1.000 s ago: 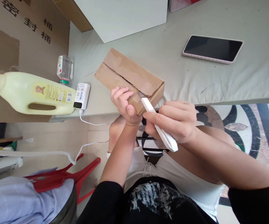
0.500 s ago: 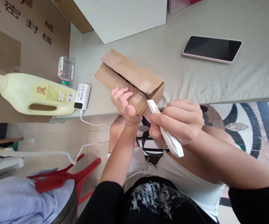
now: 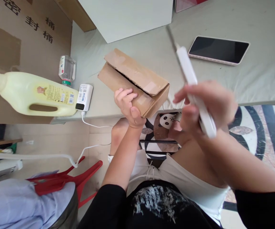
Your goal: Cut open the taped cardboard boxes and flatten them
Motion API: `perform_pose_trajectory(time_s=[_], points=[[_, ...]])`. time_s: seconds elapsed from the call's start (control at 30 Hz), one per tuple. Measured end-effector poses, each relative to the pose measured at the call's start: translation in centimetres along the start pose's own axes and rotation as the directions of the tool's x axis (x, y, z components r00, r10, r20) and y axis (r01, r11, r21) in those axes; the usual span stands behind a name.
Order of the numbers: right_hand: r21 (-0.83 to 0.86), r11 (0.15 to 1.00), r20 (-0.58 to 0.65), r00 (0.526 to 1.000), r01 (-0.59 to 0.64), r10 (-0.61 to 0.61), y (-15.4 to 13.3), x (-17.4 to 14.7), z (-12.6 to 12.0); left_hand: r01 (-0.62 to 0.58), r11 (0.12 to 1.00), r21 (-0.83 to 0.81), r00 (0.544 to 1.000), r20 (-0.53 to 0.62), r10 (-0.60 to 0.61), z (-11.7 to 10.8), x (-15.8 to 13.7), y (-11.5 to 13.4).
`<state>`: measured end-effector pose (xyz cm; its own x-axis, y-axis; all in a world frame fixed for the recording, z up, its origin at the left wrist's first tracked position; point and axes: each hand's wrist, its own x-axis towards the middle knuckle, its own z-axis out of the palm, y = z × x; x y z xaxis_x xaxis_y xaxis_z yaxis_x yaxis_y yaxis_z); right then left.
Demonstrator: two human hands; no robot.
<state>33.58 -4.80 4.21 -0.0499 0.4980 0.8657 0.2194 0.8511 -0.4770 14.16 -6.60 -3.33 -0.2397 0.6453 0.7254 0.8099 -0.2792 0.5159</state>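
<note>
My left hand (image 3: 129, 106) grips the near side of a small cardboard box (image 3: 137, 74), fingers on its top and thumb at the corner. A dark slit runs along the box between its two taped top flaps. Held up to the right of the box is a white utility knife (image 3: 187, 65), closed in my right hand (image 3: 206, 101). Its long blade is out and points up and away, apart from the box. The right hand is slightly blurred.
A phone (image 3: 219, 50) lies at the right of the cloth-covered table (image 3: 266, 73). To the left are a yellow jug (image 3: 23, 92), a clear bottle (image 3: 67, 70) and a white power bank (image 3: 84, 97) with a cable. A white box (image 3: 132, 17) stands behind; a red chair (image 3: 80, 178) is below left.
My right hand has lifted the utility knife off the box and moved it up and right; the blade now shows. My left hand and the box have hardly moved.
</note>
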Motion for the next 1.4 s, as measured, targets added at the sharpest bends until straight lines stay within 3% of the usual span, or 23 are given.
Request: perform_pose_trajectory(time_s=[0.03,0.1,0.13,0.23,0.33,0.4,0.47,0.53,0.67,0.77,0.93,1.1,1.4], points=[[-0.058,0.992,-0.015,0.994,-0.11,0.11,0.9,-0.1,0.3,-0.058,0.998,-0.029,0.995,-0.086,0.056,0.1,0.2,0.2],[-0.173,0.944,0.09,0.95,-0.281,0.299,2.9,-0.3,0.8,-0.146,0.988,-0.051,0.972,-0.192,0.134,0.3,0.5,0.6],[-0.245,0.91,0.19,0.904,-0.334,0.383,3.9,-0.4,1.0,-0.151,0.988,-0.034,0.973,-0.182,0.143,0.4,0.6,0.8],[-0.438,0.782,0.373,0.701,-0.444,0.608,6.4,-1.1,1.2,-0.127,0.991,0.036,0.978,-0.162,0.131,0.4,0.6,0.8],[-0.56,0.671,0.418,0.534,-0.486,0.735,7.6,-1.7,1.7,-0.157,0.988,0.002,0.972,-0.174,0.155,0.3,0.6,0.7],[-0.607,0.637,0.437,0.469,-0.476,0.767,7.8,-1.9,2.1,-0.181,0.983,-0.02,0.968,-0.182,0.174,0.2,0.6,0.7],[-0.631,0.621,0.445,0.439,-0.465,0.781,7.7,-2.0,2.4,-0.191,0.981,-0.029,0.966,-0.181,0.182,0.2,0.7,0.8],[-0.623,0.622,0.432,0.455,-0.474,0.779,7.6,-1.9,2.6,-0.195,0.98,-0.041,0.967,-0.177,0.185,0.1,0.7,0.9],[-0.503,0.698,0.41,0.57,-0.51,0.712,7.4,-1.9,2.7,-0.24,0.97,-0.027,0.961,-0.149,0.234,-0.4,1.1,0.9],[-0.417,0.74,0.404,0.621,-0.528,0.671,7.4,-2.1,2.8,-0.31,0.95,0.023,0.948,-0.075,0.311,-1.3,1.4,1.1],[-0.078,0.821,0.455,0.713,-0.565,0.534,6.5,-2.3,2.9,-0.373,0.927,0.033,0.928,0.026,0.373,-2.7,1.3,1.5],[0.112,0.751,0.544,0.673,-0.651,0.502,5.9,-2.5,3.3,-0.354,0.935,-0.008,0.935,0.034,0.354,-2.6,1.1,1.4],[0.098,0.734,0.56,0.647,-0.672,0.518,6.2,-2.5,3.4,-0.292,0.953,-0.077,0.953,0.056,0.296,-2.1,1.5,1.2]])
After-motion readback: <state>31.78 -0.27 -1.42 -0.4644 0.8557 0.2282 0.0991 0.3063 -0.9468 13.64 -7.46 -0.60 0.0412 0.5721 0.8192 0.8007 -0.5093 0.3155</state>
